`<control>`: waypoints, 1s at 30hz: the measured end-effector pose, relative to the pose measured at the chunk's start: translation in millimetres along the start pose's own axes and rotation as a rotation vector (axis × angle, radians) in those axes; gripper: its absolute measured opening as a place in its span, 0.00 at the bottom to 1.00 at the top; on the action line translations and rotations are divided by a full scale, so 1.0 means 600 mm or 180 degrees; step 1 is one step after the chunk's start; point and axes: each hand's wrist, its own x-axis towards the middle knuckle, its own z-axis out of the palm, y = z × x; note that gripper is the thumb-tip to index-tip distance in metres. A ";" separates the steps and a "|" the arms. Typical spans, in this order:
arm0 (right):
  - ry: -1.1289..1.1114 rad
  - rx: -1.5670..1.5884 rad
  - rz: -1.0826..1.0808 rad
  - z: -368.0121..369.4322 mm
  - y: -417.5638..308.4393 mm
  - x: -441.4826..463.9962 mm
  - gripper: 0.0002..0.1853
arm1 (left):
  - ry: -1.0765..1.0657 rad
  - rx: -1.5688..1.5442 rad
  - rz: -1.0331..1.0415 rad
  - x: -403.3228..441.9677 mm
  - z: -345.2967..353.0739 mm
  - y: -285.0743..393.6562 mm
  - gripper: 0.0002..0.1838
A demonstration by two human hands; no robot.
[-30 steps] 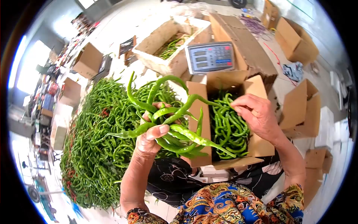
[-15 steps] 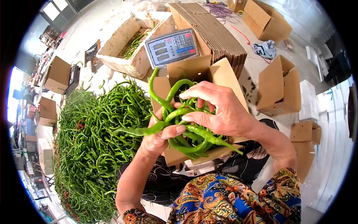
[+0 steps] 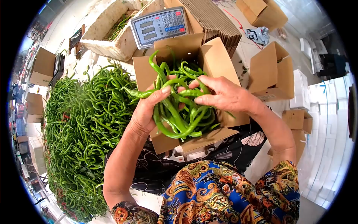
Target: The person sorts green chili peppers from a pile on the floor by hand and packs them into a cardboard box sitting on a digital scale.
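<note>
Long green chili peppers (image 3: 179, 119) are bunched over an open cardboard box (image 3: 223, 56) in front of me, with more of them inside it. My left hand (image 3: 149, 108) is closed round several peppers, its thumb across them, and one pepper tip sticks out to the left. My right hand (image 3: 223, 95) pinches a green pepper between thumb and fingers at the right side of the bunch. A large heap of green chili peppers (image 3: 93, 138) lies to the left of the box, with a few red ones among them.
A grey digital scale display (image 3: 158, 28) stands behind the box. Beyond it are a white foam box (image 3: 128, 52) holding some peppers and a stack of flattened cardboard (image 3: 212, 22). Another open carton (image 3: 274, 71) stands on the right, near white foam boxes (image 3: 324, 112).
My right hand has shifted from above the bunch to its right side and now pinches a pepper. The left hand still holds peppers. The whole view has shifted slightly.
</note>
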 end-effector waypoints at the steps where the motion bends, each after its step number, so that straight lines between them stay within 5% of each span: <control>1: -0.0057 0.0290 0.0066 -0.003 0.005 -0.001 0.21 | 0.0047 -0.0035 0.0022 0.003 -0.001 -0.001 0.28; 5: 0.0092 0.2051 0.0175 -0.010 0.015 -0.011 0.17 | -0.0163 -0.0300 0.0079 0.017 -0.032 -0.007 0.25; 14: 0.0959 0.3171 0.0087 -0.036 0.084 -0.024 0.15 | 0.0090 -0.0599 0.0207 0.018 -0.036 0.000 0.20; 30: 0.0883 0.2977 0.0314 -0.038 0.125 -0.022 0.16 | -0.0234 -0.0898 0.0481 -0.012 -0.035 0.021 0.26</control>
